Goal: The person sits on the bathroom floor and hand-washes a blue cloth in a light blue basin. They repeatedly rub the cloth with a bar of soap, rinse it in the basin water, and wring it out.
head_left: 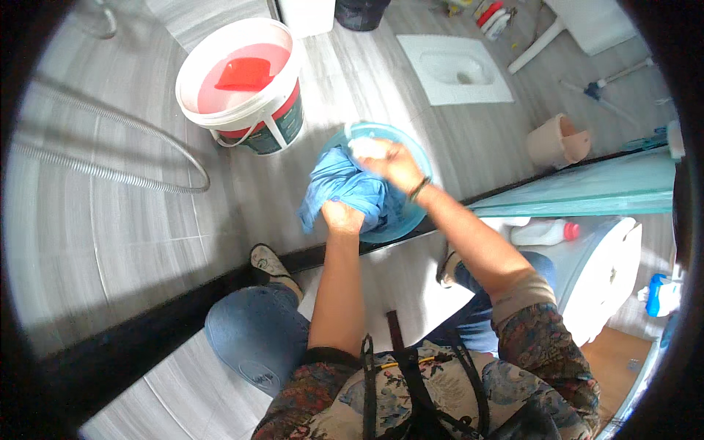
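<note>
Blue wet-looking cloth lies bunched over a round, light-blue basin on the floor before me. My left hand is tucked under a fold of this cloth, its fingers covered, so its grip is hidden. Above the far part of the cloth, my right hand holds a whitish object, blurred and too bright to name surely. The cloth's left edge hangs over the basin's rim.
A large white bucket with pink liquid and a red plastic scoop stands beyond the basin. A squat toilet is set in the floor. Right are a glass panel and a washing machine; a metal shower hose hangs left.
</note>
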`<state>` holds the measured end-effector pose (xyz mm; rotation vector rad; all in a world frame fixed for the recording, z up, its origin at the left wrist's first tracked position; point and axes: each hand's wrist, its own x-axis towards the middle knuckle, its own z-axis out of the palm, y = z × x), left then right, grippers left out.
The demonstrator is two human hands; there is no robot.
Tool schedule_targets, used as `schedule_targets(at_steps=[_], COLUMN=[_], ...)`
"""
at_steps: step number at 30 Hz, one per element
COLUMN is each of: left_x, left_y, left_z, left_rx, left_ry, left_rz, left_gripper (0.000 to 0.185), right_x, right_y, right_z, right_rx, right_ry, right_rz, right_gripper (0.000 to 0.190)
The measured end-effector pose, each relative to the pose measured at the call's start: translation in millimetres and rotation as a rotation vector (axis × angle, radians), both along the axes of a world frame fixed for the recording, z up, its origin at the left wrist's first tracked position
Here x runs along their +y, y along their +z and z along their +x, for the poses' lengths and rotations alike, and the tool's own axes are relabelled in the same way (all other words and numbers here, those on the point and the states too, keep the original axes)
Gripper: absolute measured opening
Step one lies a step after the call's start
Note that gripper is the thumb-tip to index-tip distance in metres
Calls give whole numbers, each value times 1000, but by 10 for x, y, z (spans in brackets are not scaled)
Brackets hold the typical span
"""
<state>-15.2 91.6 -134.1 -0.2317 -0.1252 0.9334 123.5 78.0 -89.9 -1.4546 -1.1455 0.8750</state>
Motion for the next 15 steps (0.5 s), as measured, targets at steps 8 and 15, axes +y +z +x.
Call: schedule_targets(at_steps=[8, 15], left_x=[-572, -402], left_y=[1013, 1490], left_z=[338, 154], left_rx=[389, 536], left_ry=[-152, -176], left_rz=[2, 172], left_gripper=[46, 38], right_x=[-217, -537], right_y=[716, 1076], right_z=[-12, -243], right_rx=[-383, -656], right_ry=[-241, -234], right_rz=[-98, 289], right_gripper=[36, 36])
